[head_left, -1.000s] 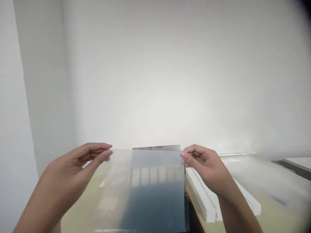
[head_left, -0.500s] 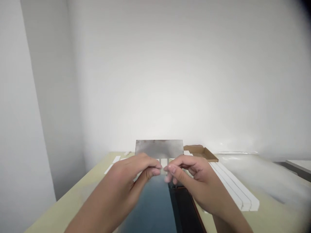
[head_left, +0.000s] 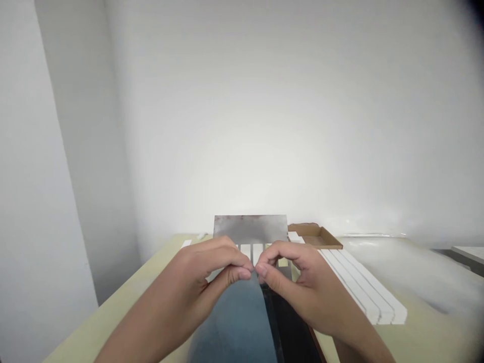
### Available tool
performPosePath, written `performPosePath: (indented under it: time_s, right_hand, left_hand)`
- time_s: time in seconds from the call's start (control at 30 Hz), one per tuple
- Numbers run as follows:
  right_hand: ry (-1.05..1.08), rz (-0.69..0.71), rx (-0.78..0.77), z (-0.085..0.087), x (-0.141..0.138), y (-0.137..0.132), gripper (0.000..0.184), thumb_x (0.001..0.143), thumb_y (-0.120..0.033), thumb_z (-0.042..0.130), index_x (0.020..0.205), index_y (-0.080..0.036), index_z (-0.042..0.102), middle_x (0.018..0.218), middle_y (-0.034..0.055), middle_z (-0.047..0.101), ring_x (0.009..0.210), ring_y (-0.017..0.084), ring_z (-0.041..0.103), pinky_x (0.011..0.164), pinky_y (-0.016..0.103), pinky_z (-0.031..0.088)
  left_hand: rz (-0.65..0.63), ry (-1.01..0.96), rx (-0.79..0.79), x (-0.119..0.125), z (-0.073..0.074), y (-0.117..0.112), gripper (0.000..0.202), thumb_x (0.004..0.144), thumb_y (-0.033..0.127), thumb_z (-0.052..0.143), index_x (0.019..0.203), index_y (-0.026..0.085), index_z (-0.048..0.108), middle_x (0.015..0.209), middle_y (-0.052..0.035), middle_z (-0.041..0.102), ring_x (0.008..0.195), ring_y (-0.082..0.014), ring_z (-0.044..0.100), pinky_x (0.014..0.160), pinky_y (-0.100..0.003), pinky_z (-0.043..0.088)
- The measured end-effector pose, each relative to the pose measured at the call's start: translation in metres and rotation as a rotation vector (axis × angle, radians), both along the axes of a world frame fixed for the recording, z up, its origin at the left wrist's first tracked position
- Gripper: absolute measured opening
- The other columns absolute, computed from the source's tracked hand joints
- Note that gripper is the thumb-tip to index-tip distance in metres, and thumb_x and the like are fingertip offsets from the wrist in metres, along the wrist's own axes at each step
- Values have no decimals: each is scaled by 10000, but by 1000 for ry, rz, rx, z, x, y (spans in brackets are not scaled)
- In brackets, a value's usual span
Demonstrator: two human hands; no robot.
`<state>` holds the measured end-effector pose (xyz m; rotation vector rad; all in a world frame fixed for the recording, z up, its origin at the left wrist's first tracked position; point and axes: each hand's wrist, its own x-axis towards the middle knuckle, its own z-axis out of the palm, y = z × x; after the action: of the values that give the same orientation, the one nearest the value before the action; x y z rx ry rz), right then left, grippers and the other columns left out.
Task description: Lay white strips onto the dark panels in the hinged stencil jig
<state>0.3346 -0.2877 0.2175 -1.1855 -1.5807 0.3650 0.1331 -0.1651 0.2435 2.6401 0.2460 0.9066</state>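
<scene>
My left hand (head_left: 206, 275) and my right hand (head_left: 293, 277) meet at the middle of the view, thumbs and forefingers pinched together almost tip to tip. Between them they hold a thin clear sheet (head_left: 236, 322) that hangs down toward me in a blue-grey fold. Just beyond my fingers stands a grey metal plate (head_left: 250, 229) with a row of pale strips (head_left: 249, 250) at its foot. A dark tray (head_left: 291, 327) lies under my right wrist.
The pale yellow table (head_left: 143, 287) runs to a white wall. A stack of long white strips (head_left: 363, 292) lies to the right, with an open brown cardboard box (head_left: 315, 236) behind it. A hazy clear film (head_left: 416, 272) covers the table's right side.
My hands, once wide apart holding the clear sheet spread flat, have come together at the centre, folding the sheet. The metal plate and cardboard box have come into view.
</scene>
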Motion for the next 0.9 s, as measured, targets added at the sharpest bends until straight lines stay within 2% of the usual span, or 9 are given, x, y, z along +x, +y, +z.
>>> performPosePath:
  time_s: [0.13,0.23,0.37,0.47,0.6,0.73,0.9]
  right_hand:
    - [117,149,-67,0,3,-1,199,1029,-380,673,916,-225,729,815,-15,712,805,143,644,779,278,491]
    - [131,115,-69,1,5,-1,224,1034,-396,672,904,-223,731,817,-13,709,802,135,638,758,266,480]
    - [167,175,-113,2,7,2,225,1019,-410,698,908,-216,723,802,-16,701,796,136,633,771,270,486]
    - [164,101,-118,2,8,3,250,1029,-418,676,894,-212,723,820,-11,695,799,136,628,737,263,483]
    - [207,237,-141,1,10,3,206,986,-379,744,900,-194,722,791,-6,715,799,144,650,799,282,501]
    - [176,158,-128,3,11,4,205,1009,-366,711,893,-197,724,806,-5,717,793,140,643,779,279,484]
    - [191,202,-148,2,14,5,188,975,-361,759,886,-198,733,798,-4,739,806,148,650,808,287,483]
  left_hand:
    - [-54,-32,-2,1,3,1,201,1051,237,642,983,377,769,909,120,748,802,-60,686,734,-159,480]
    - [-58,-74,19,2,3,1,204,1033,217,666,1003,388,774,897,126,750,797,-57,685,724,-151,477]
    - [-43,-105,44,5,1,0,207,1015,176,682,1003,364,769,890,119,753,785,-61,687,737,-147,485]
    - [-43,-117,71,7,2,-1,180,1011,190,698,1017,351,778,898,101,767,784,-73,701,710,-146,492]
    - [-83,-129,110,7,4,-3,175,1018,178,680,1021,317,786,867,70,773,756,-93,712,671,-158,503]
    - [-88,-127,128,6,4,-2,200,1030,161,657,1059,323,769,885,68,761,767,-91,698,693,-163,504]
    - [-137,-91,125,6,0,2,250,1050,123,612,1127,318,749,906,54,746,796,-95,689,718,-174,503]
